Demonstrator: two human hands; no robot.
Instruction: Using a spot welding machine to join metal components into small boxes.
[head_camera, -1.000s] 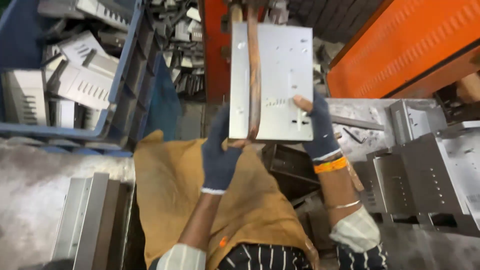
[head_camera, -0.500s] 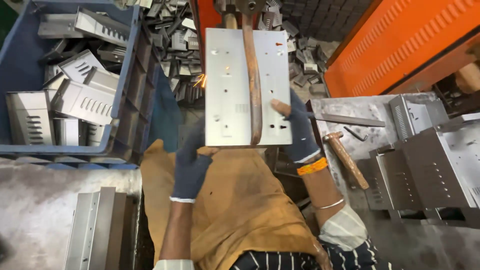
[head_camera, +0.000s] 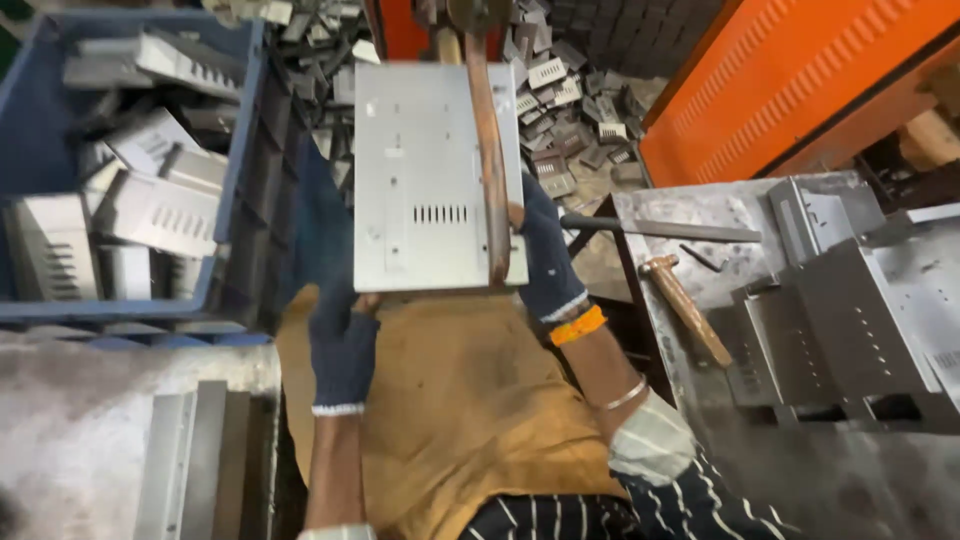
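A flat grey sheet-metal panel with a row of small slots is held up in front of me. My left hand, in a dark blue glove, grips its lower left corner from beneath. My right hand, also gloved, with an orange band at the wrist, holds the panel's right edge. A brown copper-coloured arm of the machine runs down across the panel's right side. An ochre cloth covers my lap under the panel.
A blue crate of bent metal housings stands at the left. Loose metal parts litter the floor ahead. An orange machine body rises at the right. A hammer, a rod and stacked grey housings lie on the right bench. Metal strips lie lower left.
The panel has shifted left and nearer in view, with the slotted face now showing. Both hands kept their grip on it.
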